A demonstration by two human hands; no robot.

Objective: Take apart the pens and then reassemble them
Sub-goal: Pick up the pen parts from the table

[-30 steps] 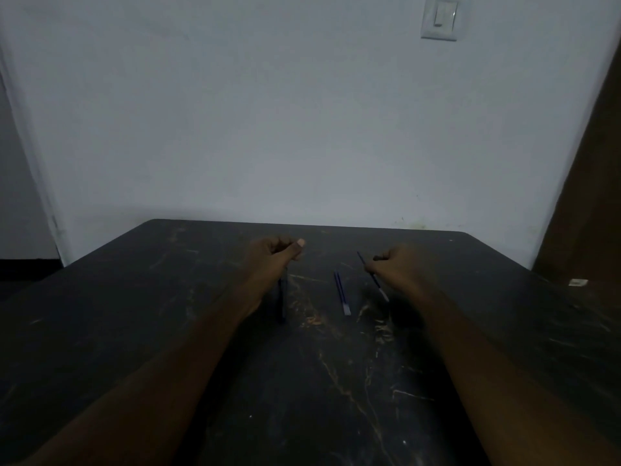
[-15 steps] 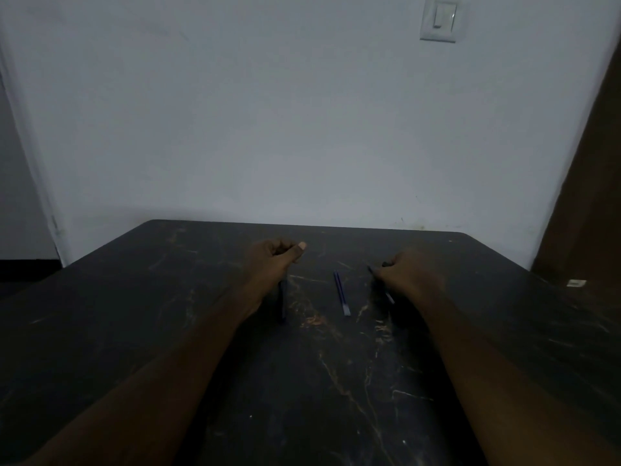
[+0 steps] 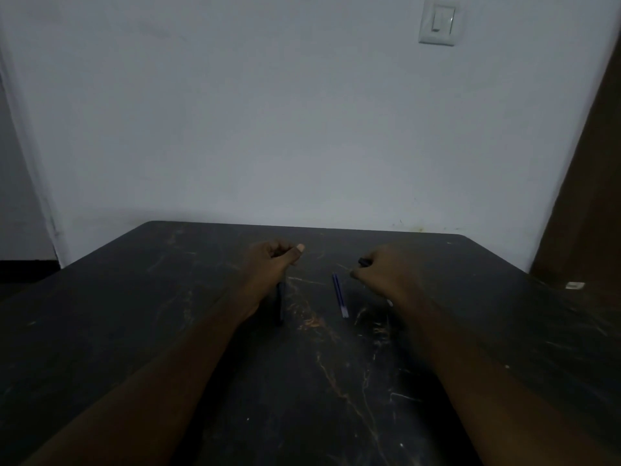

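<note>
A thin blue pen part (image 3: 339, 295) lies loose on the dark table (image 3: 168, 314) between my hands. My left hand (image 3: 272, 264) is curled into a fist, thumb up; a dark pen barrel (image 3: 279, 304) sticks out below it toward me. My right hand (image 3: 386, 270) is closed around a pen part, with a small dark tip (image 3: 364, 262) showing at its far side and a pale end (image 3: 389, 302) peeking out under the wrist. Most of that part is hidden by the fingers.
The table is dark and scratched, and its far edge meets a pale wall. A light switch (image 3: 441, 21) sits high on the wall. A brown door (image 3: 591, 196) stands at the right, with a small white scrap (image 3: 574, 285) by the table's right edge.
My right hand has closed over the pen part and shifted slightly right and down; the blue stick that showed above its fingers is now hidden. My left hand has barely moved.
</note>
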